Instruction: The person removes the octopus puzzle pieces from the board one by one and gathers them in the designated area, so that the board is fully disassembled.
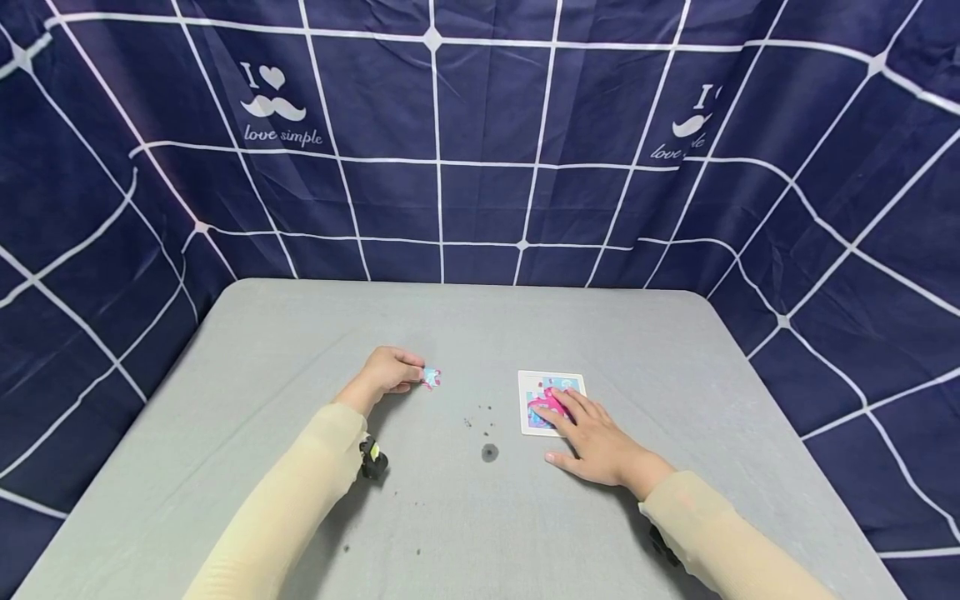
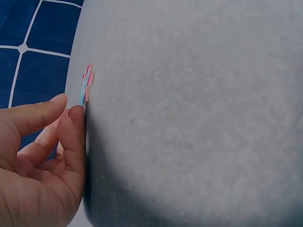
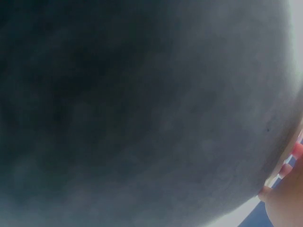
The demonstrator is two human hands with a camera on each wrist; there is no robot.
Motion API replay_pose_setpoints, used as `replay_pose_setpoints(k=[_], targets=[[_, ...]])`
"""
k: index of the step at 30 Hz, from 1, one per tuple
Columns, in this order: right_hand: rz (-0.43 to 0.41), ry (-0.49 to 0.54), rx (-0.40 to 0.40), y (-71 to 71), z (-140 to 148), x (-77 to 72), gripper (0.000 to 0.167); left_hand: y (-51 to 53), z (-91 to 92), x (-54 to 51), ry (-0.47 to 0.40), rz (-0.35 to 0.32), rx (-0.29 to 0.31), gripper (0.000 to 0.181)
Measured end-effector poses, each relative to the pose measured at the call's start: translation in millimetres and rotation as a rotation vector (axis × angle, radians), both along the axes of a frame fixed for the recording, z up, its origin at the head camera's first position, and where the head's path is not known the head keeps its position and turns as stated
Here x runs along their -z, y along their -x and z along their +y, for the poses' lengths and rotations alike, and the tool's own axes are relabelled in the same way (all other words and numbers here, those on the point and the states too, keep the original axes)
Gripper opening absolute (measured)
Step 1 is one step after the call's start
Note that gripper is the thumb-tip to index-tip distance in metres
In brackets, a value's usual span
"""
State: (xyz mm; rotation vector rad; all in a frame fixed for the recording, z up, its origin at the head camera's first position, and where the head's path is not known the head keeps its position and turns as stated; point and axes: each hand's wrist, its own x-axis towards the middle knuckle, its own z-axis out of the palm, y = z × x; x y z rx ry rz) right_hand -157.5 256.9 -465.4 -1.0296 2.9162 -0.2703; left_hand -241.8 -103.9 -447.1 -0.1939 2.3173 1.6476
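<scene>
My left hand pinches a small jigsaw puzzle piece, light blue with pink, between thumb and fingers at the table's left-centre. In the left wrist view that puzzle piece sticks out past the fingertips, seen nearly edge-on. Right of centre lies a square puzzle board with a white frame and a pink and blue picture. My right hand rests on it with fingers spread, covering its lower right part. Only a bit of the right hand shows at the right wrist view's lower right edge.
The grey cloth-covered table has a dark round spot and several small specks between the hands. A dark blue curtain with white grid lines hangs behind the table and along both sides.
</scene>
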Motion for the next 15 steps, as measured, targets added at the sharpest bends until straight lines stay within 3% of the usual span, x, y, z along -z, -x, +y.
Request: replay_pose_setpoints(k=[6, 15], targets=[[-0.001, 0.000, -0.001, -0.1, 1.1, 0.4, 0.068, 0.4, -3.5, 1.5, -0.053, -0.008, 0.016, 0.028], [-0.003, 0.002, -0.004, 0.0, 2.1, 2.2, 0.068, -0.3, -5.5, -0.4, -0.177, -0.029, -0.018, 0.034]])
